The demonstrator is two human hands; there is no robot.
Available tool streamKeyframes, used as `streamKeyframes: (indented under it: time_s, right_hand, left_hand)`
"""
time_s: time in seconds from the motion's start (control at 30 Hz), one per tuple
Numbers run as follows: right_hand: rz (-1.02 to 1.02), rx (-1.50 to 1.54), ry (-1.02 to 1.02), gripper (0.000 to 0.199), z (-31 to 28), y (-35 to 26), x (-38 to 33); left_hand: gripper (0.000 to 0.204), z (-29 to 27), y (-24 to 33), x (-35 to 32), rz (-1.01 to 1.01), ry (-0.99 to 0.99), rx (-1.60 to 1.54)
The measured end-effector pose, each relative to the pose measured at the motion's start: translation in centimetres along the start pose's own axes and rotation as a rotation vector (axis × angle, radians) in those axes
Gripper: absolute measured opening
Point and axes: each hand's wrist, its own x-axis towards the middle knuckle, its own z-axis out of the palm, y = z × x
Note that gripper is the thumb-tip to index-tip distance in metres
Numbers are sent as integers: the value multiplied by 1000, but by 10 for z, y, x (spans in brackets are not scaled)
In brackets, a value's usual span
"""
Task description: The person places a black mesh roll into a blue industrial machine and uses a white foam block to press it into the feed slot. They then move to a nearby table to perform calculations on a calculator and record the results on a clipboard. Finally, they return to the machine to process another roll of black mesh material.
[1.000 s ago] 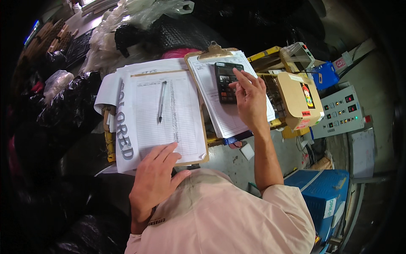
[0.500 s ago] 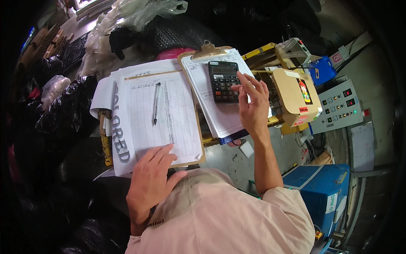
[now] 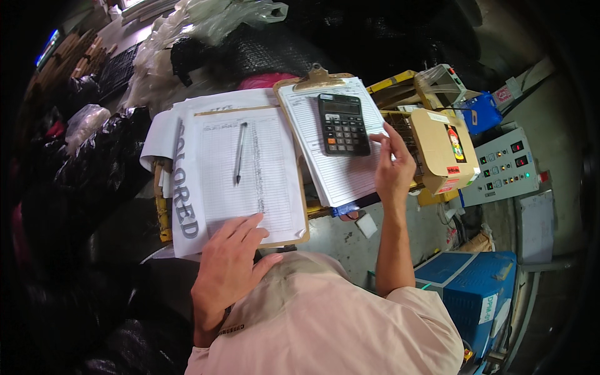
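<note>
Nearest the camera, the left hand was laid flat, fingers spread and holding nothing, on the lower edge of a lined sheet that was carried by a brown clipboard. A pen was left lying on that sheet, roughly upright in the picture and well apart from the hand. Beneath the clipboard a larger white paper with grey block letters was seen along the left side.

Just to the right, the right hand was held loosely open with fingers slightly curled; its fingertips were placed at the right edge of a second lined form, and nothing was gripped. That form was clamped on a second clipboard, tilted and overlapping the first. A black calculator was set on the form, just left of the right hand's fingertips.

Farther right, a cardboard box, a grey control panel with buttons and a blue box were seen. Beyond the clipboards, dark bags and clear plastic bags were piled.
</note>
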Motion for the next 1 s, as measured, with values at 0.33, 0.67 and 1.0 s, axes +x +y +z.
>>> streamKeyframes:
  time_s: [0.33, 0.67, 1.0]
  right_hand:
    - [13, 119, 29, 34, -5, 51, -11]
    - [-1, 24, 28, 34, -6, 47, -11]
    - [-22, 229, 18, 33, -1, 54, -11]
  left_hand:
    - [48, 0, -2, -6, -15, -76, 30]
    - [54, 2, -1, -17, 1, -121, 13]
    - [51, -3, 8, -6, -26, -98, 21]
